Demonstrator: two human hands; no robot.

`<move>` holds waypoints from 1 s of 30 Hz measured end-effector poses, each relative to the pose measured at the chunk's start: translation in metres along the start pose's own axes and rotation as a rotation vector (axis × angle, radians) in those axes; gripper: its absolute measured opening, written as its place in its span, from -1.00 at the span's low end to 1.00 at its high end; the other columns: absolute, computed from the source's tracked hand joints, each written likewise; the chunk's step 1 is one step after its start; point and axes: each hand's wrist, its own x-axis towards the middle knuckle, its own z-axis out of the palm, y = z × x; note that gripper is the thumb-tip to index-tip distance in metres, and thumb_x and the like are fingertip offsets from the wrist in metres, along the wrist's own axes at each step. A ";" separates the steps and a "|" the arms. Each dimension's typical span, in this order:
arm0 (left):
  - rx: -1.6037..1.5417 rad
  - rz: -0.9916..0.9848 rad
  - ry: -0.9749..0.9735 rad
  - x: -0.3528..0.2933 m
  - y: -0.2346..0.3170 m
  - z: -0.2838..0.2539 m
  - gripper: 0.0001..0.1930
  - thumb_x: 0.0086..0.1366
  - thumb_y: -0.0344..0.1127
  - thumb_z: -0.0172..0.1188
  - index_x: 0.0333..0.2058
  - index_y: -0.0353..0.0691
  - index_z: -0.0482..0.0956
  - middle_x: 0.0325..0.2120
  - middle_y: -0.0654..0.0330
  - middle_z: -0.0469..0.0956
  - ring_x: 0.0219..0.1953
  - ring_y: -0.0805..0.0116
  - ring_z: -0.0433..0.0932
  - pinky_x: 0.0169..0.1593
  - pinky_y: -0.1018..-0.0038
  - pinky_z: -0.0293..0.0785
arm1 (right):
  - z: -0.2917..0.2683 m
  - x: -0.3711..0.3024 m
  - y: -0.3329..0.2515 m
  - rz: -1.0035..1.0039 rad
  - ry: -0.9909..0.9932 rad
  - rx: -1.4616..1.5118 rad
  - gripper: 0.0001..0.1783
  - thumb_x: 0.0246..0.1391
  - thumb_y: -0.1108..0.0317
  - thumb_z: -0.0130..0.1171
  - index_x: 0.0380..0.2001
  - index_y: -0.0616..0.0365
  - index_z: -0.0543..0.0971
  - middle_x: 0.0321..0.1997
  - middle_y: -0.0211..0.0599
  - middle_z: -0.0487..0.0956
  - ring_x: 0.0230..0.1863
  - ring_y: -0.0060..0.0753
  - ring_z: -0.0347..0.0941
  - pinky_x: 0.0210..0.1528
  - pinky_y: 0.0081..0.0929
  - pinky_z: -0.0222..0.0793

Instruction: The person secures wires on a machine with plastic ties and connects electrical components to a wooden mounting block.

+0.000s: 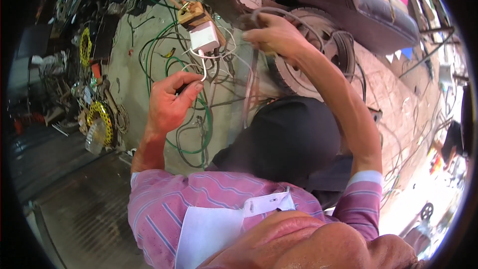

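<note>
My left hand is closed, thumb and forefinger pinching a thin white cable. That cable runs up to a white power adapter box, which sits against a worn wooden block with metal fittings. Farther right, my right hand is closed around a grey cable that loops over the wheel; its fingertips are blurred. Dark plugs and cords hang just below the adapter, too tangled to tell apart.
A wheel with a tyre lies beyond my right forearm, below a dark padded seat. Green cable and other cords coil over the floor. Yellow perforated rings and clutter stand at the left. My dark-clothed knee is between my arms.
</note>
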 end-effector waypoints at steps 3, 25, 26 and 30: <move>0.030 0.025 -0.027 0.006 0.001 0.002 -0.85 0.37 -0.45 0.29 -0.13 -0.37 0.67 -0.48 0.34 0.60 -0.52 0.66 0.41 -0.47 0.63 0.32 | 0.008 0.031 0.014 -0.141 0.018 -0.100 -0.27 0.05 0.27 0.40 0.27 0.29 0.46 -0.04 -0.17 0.63 -0.31 -0.49 0.53 -0.26 -0.55 0.48; -0.503 0.210 0.348 0.117 -0.053 -0.075 -0.84 0.40 -0.41 0.26 -0.15 -0.38 0.69 -0.59 0.34 0.53 -0.61 0.60 0.39 -0.47 0.68 0.44 | 0.025 0.035 0.040 -0.288 0.068 -0.385 -0.27 -0.19 -0.17 0.49 -0.18 0.34 0.72 -0.29 -0.15 0.71 -0.22 -0.31 0.63 -0.06 -0.36 0.51; -0.442 0.206 0.374 0.119 -0.058 -0.070 -0.84 0.41 -0.39 0.26 -0.14 -0.34 0.70 -0.54 0.32 0.60 -0.57 0.61 0.46 -0.49 0.71 0.39 | 0.019 0.031 0.037 -0.288 0.127 -0.422 -0.27 -0.21 -0.16 0.48 -0.19 0.35 0.71 -0.31 -0.14 0.71 -0.25 -0.30 0.64 -0.09 -0.35 0.53; -0.335 0.127 0.376 0.116 -0.085 -0.065 -0.80 0.42 -0.37 0.24 -0.09 -0.36 0.69 -0.39 0.23 0.67 -0.34 0.55 0.60 -0.31 0.67 0.45 | 0.000 0.017 0.021 -0.330 0.261 -0.642 -0.46 -0.07 -0.01 0.41 -0.30 0.35 0.72 -0.46 -0.15 0.66 -0.43 -0.38 0.54 -0.23 -0.33 0.48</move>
